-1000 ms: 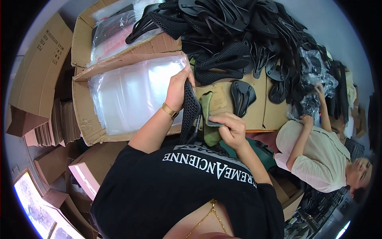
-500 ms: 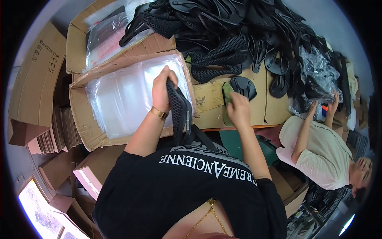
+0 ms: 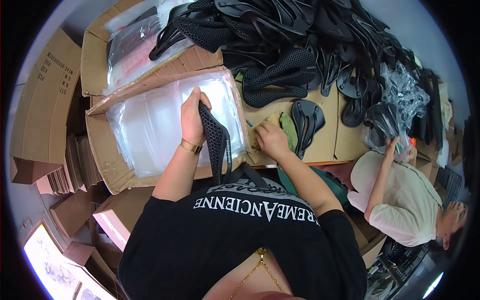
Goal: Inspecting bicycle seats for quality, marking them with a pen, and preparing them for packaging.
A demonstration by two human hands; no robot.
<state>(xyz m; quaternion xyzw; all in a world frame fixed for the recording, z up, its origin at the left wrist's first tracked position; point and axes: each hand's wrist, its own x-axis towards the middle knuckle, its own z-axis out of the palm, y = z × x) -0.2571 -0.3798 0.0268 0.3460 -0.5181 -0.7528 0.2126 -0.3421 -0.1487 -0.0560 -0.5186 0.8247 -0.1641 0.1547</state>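
Sliding leftward off the green cloth (image 3: pixel 288 131), the right hand (image 3: pixel 272 141) is now curling over a tan cardboard sheet (image 3: pixel 273 119), so the cloth is evidently being left aside.
Its fingers are bending inward; whether they are pinching anything cannot be told. The left hand (image 3: pixel 193 117) is gripping a black honeycomb bicycle saddle (image 3: pixel 216 142) on edge, beside clear plastic bags (image 3: pixel 150 125) filling a carton (image 3: pixel 101 150). Piled saddles (image 3: pixel 295 45) are covering the cardboard-lined counter (image 3: pixel 347 145); at right, a co-worker (image 3: pixel 400 195) is handling plastic film (image 3: pixel 406 95).
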